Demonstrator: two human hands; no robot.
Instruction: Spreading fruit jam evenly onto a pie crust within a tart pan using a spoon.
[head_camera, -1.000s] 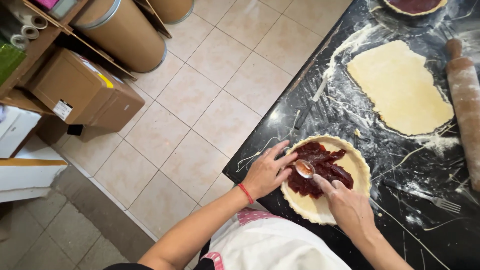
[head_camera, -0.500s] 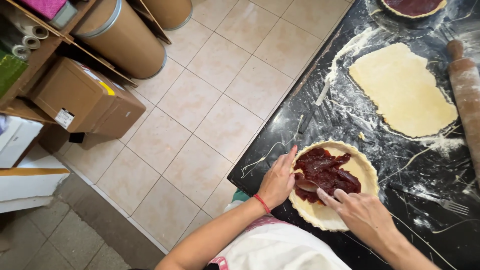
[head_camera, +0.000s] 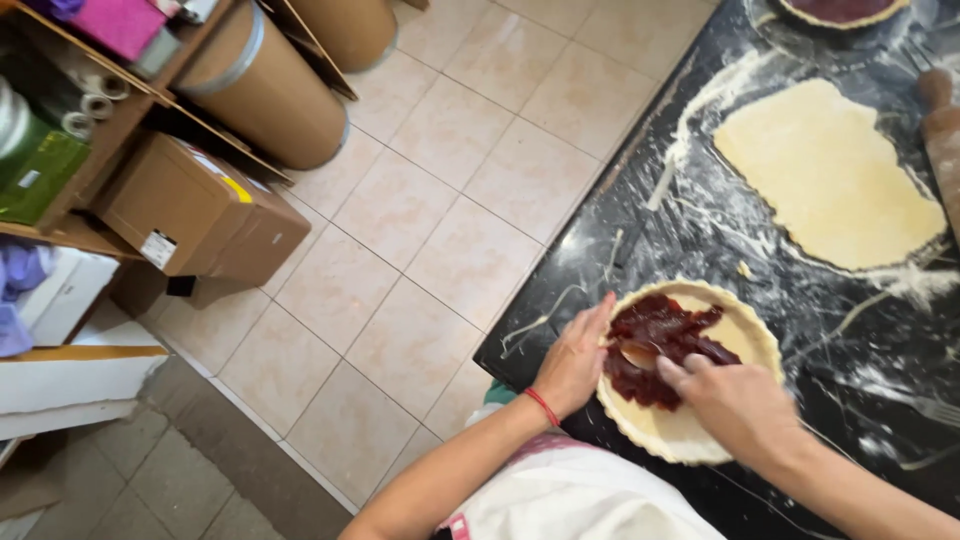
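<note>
The dough-lined tart pan (head_camera: 700, 440) sits at the near edge of the dark, flour-dusted surface (head_camera: 800, 330), just in front of the person. Dark red jam (head_camera: 660, 345) covers roughly the upper-left half of the crust; the lower and right parts of the pale base are bare, so by the look of it the spreading is about halfway, with the rest of the base left to cover.

The right hand (head_camera: 735, 405) lies over the middle of the tart, its fingers closed around the handle of a spoon (head_camera: 640, 353) whose bowl rests in the jam. The left hand (head_camera: 575, 360) is against the left rim of the pan, fingers held together and laid flat along the fluted edge, steadying it; it grips nothing. A red band (head_camera: 541, 405) circles that wrist, and a white apron (head_camera: 580, 495) shows below.

Farther back on the surface lies a rolled-out sheet of pale dough (head_camera: 830, 175), apart from the tart and uncut, with a wooden rolling pin (head_camera: 940, 130) just beside its right edge. At the far top edge a second tart (head_camera: 840, 10) is already filled with dark jam, only partly in view. A fork (head_camera: 935, 408) lies to the right of the tart in hand. Thin dough scraps (head_camera: 560, 310) trail near the surface's left edge.

Off the surface, beige floor tiles (head_camera: 440, 230) run left to cardboard boxes (head_camera: 190, 215), a brown fibre drum (head_camera: 265, 85) and wooden shelves (head_camera: 90, 150).
</note>
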